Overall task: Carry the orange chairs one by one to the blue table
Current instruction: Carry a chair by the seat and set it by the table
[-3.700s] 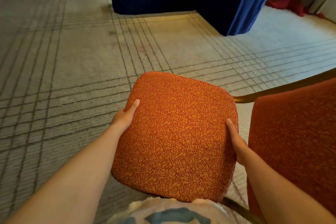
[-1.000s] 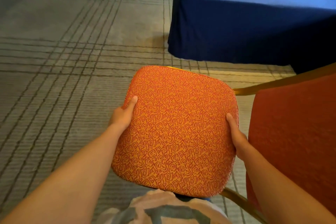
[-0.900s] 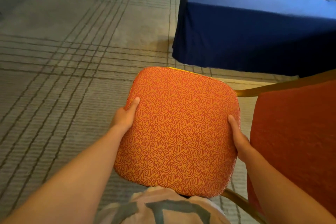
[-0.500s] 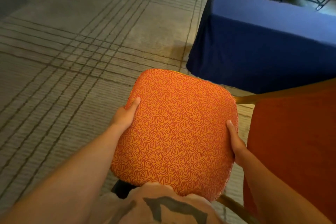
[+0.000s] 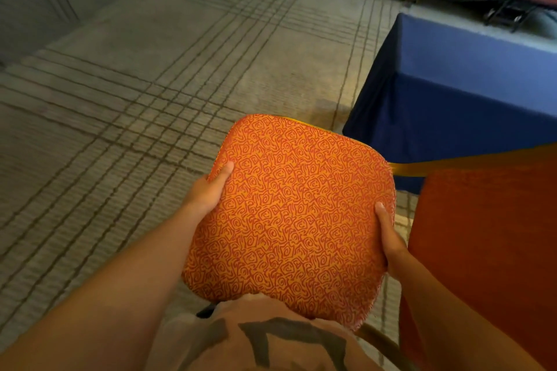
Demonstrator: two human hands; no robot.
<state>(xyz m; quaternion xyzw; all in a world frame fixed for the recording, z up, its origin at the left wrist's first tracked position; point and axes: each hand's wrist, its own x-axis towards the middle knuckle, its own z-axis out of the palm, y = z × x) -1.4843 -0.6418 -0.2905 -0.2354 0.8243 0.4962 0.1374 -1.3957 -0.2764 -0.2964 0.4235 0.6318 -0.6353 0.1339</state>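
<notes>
While both hands grip it, orange chair (image 5: pixel 289 214) fills centre and right of frame. It has a rounded-square padded seat in orange cloth with a red squiggle pattern. A thin gold frame bar (image 5: pixel 452 164) runs from seat's upper right corner to the right edge, and a plainer red-orange backrest (image 5: pixel 488 250) sits at lower right. Seat faces the camera, tilted, near edge against the person's shirt (image 5: pixel 271 340) at bottom centre.

Legs hidden under the seat; cannot tell whether they touch the carpet (image 5: pixel 150 99). Backrest cut off by right and bottom edges. Small dark bit at seat's lower left edge, too small to identify.

Left hand (image 5: pixel 208 193) on seat's left edge, mid-height: thumb laid flat on the cloth, fingers wrapped under, out of sight. Right hand (image 5: pixel 388 238) on seat's right edge, a little lower in frame: thumb on top, fingers hidden beneath. Seat sits between the two hands.

Blue table (image 5: pixel 467 93), draped in blue cloth to the floor, is at upper right, cut off by the right edge. Its near corner shows just past seat's upper right corner; gap not judgeable.
</notes>
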